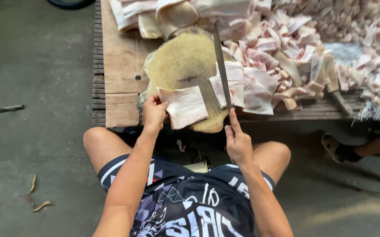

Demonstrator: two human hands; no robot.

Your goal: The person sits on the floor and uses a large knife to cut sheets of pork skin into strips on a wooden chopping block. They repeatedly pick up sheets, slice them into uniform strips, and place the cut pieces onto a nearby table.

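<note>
Concrete floor, low wooden pallet (120, 66) as a bench, worn round chopping block (183, 66) on it. Left hand (154, 112) pinches the near-left corner of a pale square slab of pork skin (185, 106) lying flat on the block's near edge. Right hand (238, 142) is closed on the handle of a long knife (221, 66), blade pointing away. Slab looks limp, greasy, light: likely slips, so grip an edge, fingers clear of the blade. Cut strips (313, 57) piled right.
</note>
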